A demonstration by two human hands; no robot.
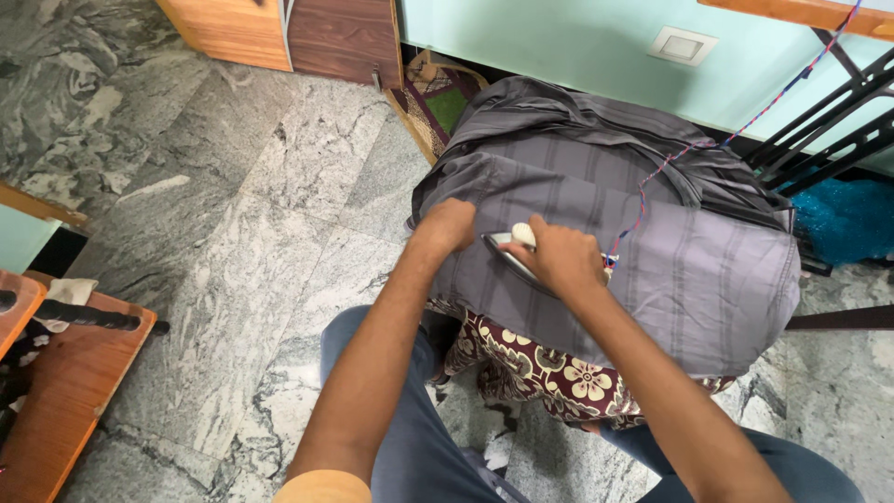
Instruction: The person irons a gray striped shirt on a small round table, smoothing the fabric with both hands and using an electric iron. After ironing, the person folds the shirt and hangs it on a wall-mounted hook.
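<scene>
The head view looks straight down on a person pressing a grey striped shirt (670, 270) that is spread over a padded surface covered by a maroon floral cloth (549, 377).

The right hand (559, 256) is wrapped around the handle of an electric iron (507, 250), fingers closed on it, so most of the iron is hidden. What shows is a pale handle end and a dark edge of the soleplate at the hand's left. The iron sits on the near left part of the shirt. Its long axis seems to run from upper left to lower right in the picture, but which end is the tip cannot be told, as the hand covers it.

A red and blue braided cord (736, 135) leaves the iron by the right wrist and climbs to the upper right corner, crossing the shirt's bunched folds.

The left hand (449, 224) lies just beside the iron on its left, loosely curled, knuckles up, pressing the fabric near the shirt's left edge. It grips no separate object. The two hands are close together, not touching.

Around them lie grey marble floor tiles (233, 233), a wooden table (65, 391) at the lower left and a dark metal rack (829, 121) at the upper right.
</scene>
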